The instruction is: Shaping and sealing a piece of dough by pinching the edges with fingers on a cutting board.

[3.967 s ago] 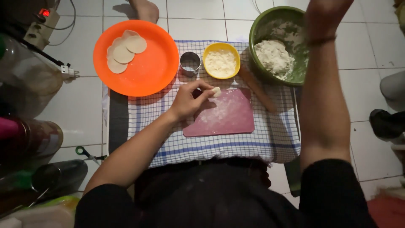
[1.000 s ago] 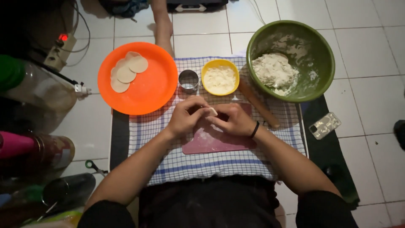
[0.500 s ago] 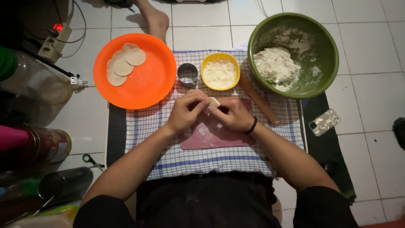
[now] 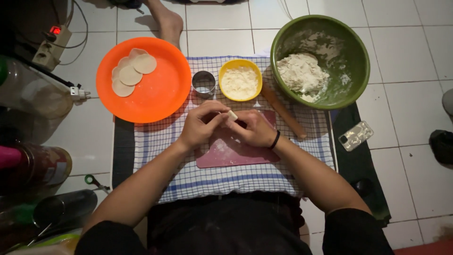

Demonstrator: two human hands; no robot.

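Observation:
My left hand point(image 4: 202, 123) and my right hand point(image 4: 252, 128) meet over a pink board point(image 4: 236, 153), both pinching a small pale lump of dough point(image 4: 232, 115) between the fingertips. The board lies on a blue-checked cloth point(image 4: 226, 177). Behind the hands stand a round metal cutter point(image 4: 203, 83), a yellow bowl of flour point(image 4: 240, 80) and a wooden rolling pin point(image 4: 283, 111). A green bowl point(image 4: 349, 56) at the back right holds a mass of dough point(image 4: 302, 73). An orange plate point(image 4: 158, 92) at the back left carries three flat dough rounds point(image 4: 130, 73).
A phone point(image 4: 355, 136) lies on a dark mat to the right. Another person's bare foot point(image 4: 167, 21) rests on the tiles beyond the plate. A power strip point(image 4: 52, 40), jars and scissors point(image 4: 94, 182) crowd the left side.
Four seconds ago my right arm was raised and only my left hand held the dough; now both hands hold it together over the board, barely shifting in the last second.

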